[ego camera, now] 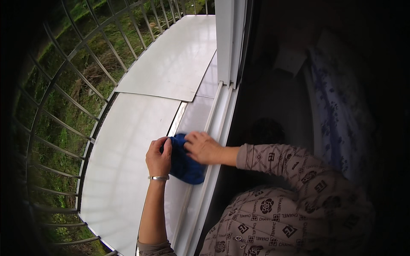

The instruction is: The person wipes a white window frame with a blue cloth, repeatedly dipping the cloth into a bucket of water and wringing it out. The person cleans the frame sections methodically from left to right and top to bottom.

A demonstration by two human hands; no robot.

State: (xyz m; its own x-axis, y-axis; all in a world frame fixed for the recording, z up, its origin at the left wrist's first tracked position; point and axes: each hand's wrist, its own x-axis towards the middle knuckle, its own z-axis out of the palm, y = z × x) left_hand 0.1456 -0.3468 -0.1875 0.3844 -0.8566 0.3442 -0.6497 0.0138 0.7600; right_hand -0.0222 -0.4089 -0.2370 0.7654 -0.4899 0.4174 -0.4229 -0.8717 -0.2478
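A blue cloth (187,166) hangs between my two hands, above the window sill and the sliding-window track (189,208). My left hand (159,156), with a silver bangle on its wrist, pinches the cloth's upper left edge between thumb and fingers. At the cloth's upper right is my right hand (202,148), its fingers curled and slightly blurred; whether they grip the fabric I cannot tell. The cloth's lower part reaches over the inner edge of the sill.
White panels (128,144) cover the ledge outside, bounded by a metal window guard (69,59) with greenery beyond. A white window frame (225,41) stands upright at the top. On the dark right side lies purple-and-white patterned fabric (330,108).
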